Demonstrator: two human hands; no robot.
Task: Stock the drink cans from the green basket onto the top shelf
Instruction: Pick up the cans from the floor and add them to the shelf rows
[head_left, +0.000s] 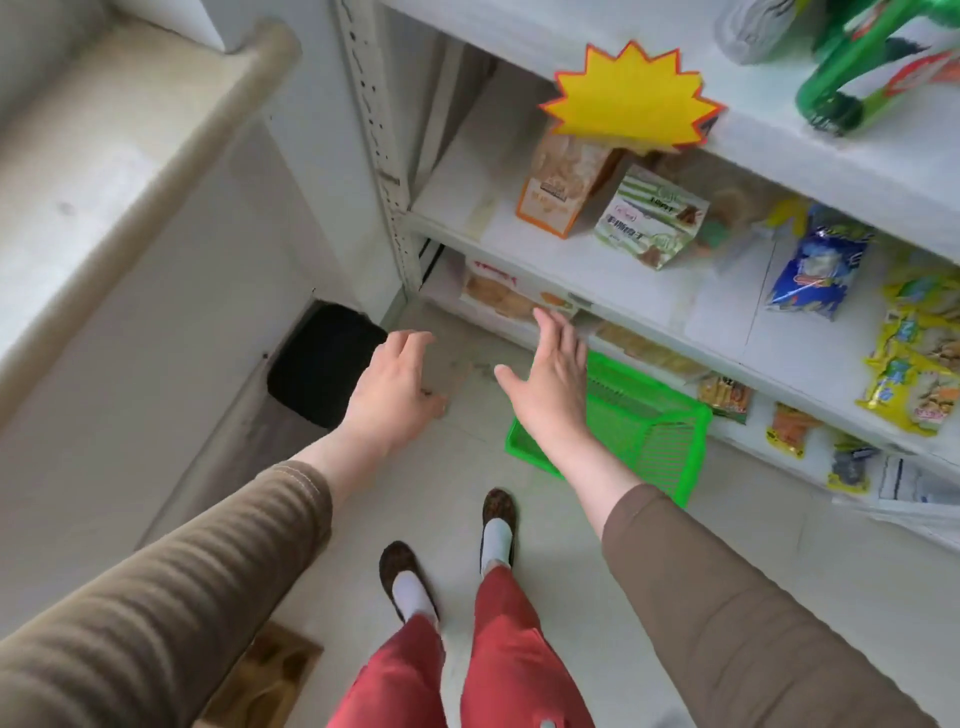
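Lying beneath right hand: seemingly-empty green basket.

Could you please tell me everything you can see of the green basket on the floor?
The green basket is bright green and looks like plastic, with slotted, mesh-like walls and floor and a solid rim. It sits on the pale floor at the foot of the white shelving unit, roughly level. No cans show in the visible part. The right hand and forearm, above it in the view, hide its left part; neither hand appears to touch it. Whether it touches the shelving is unclear.
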